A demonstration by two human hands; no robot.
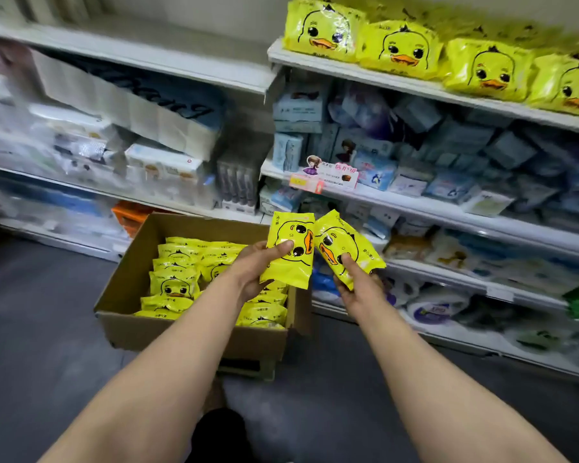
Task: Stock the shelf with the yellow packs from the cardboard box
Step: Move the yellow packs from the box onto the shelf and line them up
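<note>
My left hand [253, 269] grips a yellow duck-face pack [293, 235] above the far right corner of the cardboard box [194, 329]. Just to its right, my right hand [358, 285] grips a second yellow pack [340, 240], tilted, its edge touching the first. Both packs are held in front of the lower shelves. The box stands on the floor and holds several more yellow packs [174, 284] in rows. A row of the same duck packs [398, 48] lies on the top right shelf [365, 73].
Shelves run left and right, crowded with white and blue tissue and hygiene packs [448, 152]. A pink price tag [335, 177] sticks out from the middle right shelf. Dark grey floor [41, 329] surrounds the box.
</note>
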